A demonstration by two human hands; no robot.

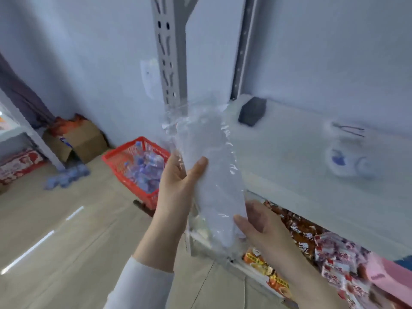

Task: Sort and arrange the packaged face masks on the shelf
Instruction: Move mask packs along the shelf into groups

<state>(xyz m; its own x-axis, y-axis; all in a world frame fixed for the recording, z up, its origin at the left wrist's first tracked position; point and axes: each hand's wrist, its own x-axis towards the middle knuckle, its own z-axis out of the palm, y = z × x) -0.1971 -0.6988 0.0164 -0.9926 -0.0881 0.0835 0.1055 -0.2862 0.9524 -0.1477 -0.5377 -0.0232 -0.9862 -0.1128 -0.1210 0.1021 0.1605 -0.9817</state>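
Before the shelf (289, 175) edge, one clear mask pack (211, 175) is held upright and slightly tilted. Its middle is pinched by the left hand (178, 181) and its lower end by the right hand (260, 226), each thumb laid on the front. On the floor to the left, a red basket (116, 161) is filled with bottles (147, 168), an open box (89, 141) is seen behind it, and both forearms are raised.

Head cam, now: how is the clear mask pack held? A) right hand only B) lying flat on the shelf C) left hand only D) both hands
D: the left hand grips the mask pack near its middle, thumb across the front, while the right hand pinches its lower end.
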